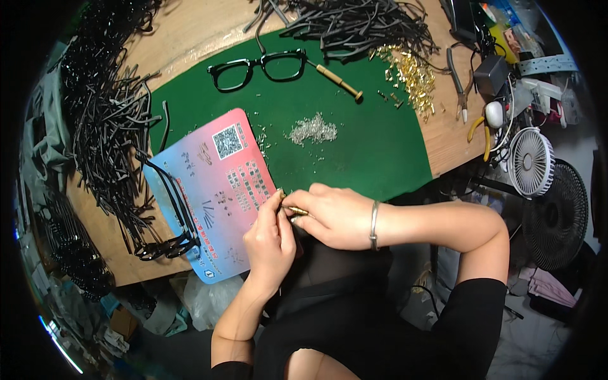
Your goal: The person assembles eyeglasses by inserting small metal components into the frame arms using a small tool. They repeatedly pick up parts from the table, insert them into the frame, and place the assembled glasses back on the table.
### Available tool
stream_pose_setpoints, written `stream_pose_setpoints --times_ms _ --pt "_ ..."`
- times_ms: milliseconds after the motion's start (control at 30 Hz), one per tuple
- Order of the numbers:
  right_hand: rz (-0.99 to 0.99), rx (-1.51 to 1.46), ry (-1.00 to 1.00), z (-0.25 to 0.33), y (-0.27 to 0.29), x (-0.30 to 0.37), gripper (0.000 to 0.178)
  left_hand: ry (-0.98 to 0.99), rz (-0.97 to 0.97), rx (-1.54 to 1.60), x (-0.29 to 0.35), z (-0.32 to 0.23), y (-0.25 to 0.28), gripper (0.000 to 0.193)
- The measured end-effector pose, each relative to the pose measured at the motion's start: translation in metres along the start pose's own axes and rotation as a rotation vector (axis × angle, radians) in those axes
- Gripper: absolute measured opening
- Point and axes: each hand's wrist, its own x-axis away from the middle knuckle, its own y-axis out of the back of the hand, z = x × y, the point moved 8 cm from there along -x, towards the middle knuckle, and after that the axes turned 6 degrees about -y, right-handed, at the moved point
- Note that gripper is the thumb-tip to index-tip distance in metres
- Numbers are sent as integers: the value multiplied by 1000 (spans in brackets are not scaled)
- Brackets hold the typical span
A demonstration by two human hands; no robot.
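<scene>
Close together at the near edge of the green mat (373, 164), both of my hands are closed. My right hand (335, 218), with a bracelet on its wrist, grips a slim brass-coloured tool (296, 211) pointing toward my left fingers. My left hand (271, 239) pinches something small at the tool's tip; its kind is hidden by the fingers. Beneath my left hand lies a pink and blue printed sheet (190, 142). Beyond the hands is a pile of tiny silver screws (315, 130). Farther back rest a black eyeglass frame (256, 71) and a brass-handled screwdriver (339, 82).
Black temple arms (114, 139) heap at the left, and more temple arms (361, 28) lie at the back. Gold metal pieces (415, 79) spread at the right. Folded black glasses (171, 244) overlap the sheet. Pliers (457, 85) and a white fan (531, 161) are on the right.
</scene>
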Motion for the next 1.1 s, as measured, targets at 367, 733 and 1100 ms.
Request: stream_pose_setpoints --times_ms 367,733,1100 --pt "-349 26 26 -27 28 24 35 87 -146 44 -47 1 13 29" --pt "-292 -69 217 -39 44 15 29 -427 4 -575 -289 1 -47 12" --pt "-271 -217 266 -43 51 4 28 -844 314 -674 -270 9 -61 31"
